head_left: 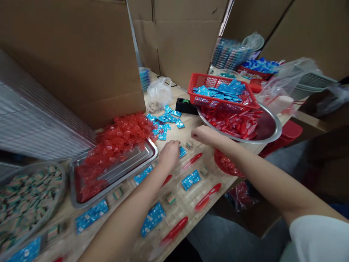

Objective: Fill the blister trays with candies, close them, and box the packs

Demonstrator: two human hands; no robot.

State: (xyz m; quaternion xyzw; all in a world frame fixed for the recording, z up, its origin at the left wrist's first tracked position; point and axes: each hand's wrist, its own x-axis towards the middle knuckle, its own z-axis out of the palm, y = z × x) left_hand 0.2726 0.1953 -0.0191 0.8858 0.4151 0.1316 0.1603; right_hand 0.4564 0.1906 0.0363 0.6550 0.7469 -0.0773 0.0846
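My left hand [169, 154] is curled, knuckles up, over a clear plastic tray [188, 196] on the table, its fingertips on a small blue packet [182, 151]. My right hand [203, 135] reaches in from the right with fingers pinched together near a small striped candy [189, 144]; what it pinches is hidden. The clear tray's pockets hold blue packets [191, 179], red plastic spoons [207, 196] and striped candies [171, 198].
A metal tray [128, 171] heaped with red wrapped candies [120, 140] stands left. A metal bowl [268, 134] of red spoons carries a red basket [218, 103] of blue packets. A dish of striped candies [24, 200] sits far left. Cardboard walls stand behind.
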